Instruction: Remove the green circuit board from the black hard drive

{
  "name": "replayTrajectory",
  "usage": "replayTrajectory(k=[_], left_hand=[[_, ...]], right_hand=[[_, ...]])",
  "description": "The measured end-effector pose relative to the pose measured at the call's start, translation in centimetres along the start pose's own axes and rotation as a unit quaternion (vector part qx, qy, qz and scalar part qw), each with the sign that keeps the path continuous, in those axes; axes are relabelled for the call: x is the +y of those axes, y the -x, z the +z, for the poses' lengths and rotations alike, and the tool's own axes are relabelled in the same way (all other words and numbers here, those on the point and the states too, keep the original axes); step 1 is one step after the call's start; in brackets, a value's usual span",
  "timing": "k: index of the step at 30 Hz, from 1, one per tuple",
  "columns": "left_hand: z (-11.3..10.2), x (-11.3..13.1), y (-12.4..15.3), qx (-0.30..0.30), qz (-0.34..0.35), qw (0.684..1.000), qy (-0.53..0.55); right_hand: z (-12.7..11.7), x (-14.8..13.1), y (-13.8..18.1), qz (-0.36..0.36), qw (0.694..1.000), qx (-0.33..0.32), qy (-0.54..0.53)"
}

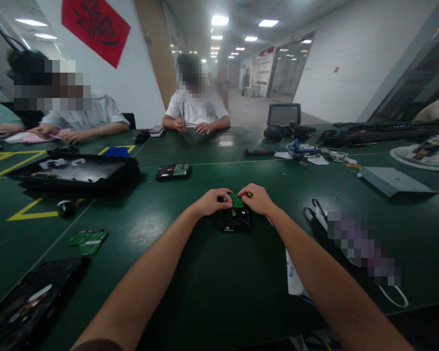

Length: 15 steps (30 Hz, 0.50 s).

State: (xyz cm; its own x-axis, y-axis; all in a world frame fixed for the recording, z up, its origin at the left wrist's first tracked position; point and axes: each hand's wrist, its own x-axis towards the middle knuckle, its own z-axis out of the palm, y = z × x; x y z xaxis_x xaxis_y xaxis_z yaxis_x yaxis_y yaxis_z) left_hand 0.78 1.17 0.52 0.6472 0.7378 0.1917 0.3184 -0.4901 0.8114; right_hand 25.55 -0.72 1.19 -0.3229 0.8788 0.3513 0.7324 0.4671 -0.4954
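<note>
A black hard drive [234,223] lies on the green table in front of me, with a green circuit board [236,200] at its far end. My left hand [212,201] is closed on the board's left edge, thumb and fingers pinched. At the right edge, my right hand [258,199] has its fingertips closed on the board too. A yellow-and-black handle [249,194], seemingly a screwdriver's, shows between the right fingers; a thin shaft appears below that hand. Whether the board is lifted off the drive I cannot tell.
Another hard drive [173,171] lies further off. At left are loose green circuit boards [89,241], a black tray [76,170] and a black casing [32,297]. A pouch [362,243] and grey metal box [397,180] lie right. Co-workers sit across the table.
</note>
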Motion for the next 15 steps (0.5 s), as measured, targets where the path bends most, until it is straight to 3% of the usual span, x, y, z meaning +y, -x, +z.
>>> replayTrajectory(k=[5, 12, 15], left_hand=[[0.0, 0.1, 0.1, 0.001, -0.005, 1.000, 0.001], [0.0, 0.3, 0.1, -0.001, -0.008, 1.000, -0.001], [-0.1, 0.2, 0.0, -0.002, -0.009, 1.000, 0.001]], right_hand=[[0.0, 0.1, 0.1, 0.004, 1.000, 0.010, -0.007], [-0.6, 0.1, 0.1, 0.096, 0.989, 0.062, -0.095], [-1.2, 0.2, -0.1, 0.098, 0.981, 0.101, -0.132]])
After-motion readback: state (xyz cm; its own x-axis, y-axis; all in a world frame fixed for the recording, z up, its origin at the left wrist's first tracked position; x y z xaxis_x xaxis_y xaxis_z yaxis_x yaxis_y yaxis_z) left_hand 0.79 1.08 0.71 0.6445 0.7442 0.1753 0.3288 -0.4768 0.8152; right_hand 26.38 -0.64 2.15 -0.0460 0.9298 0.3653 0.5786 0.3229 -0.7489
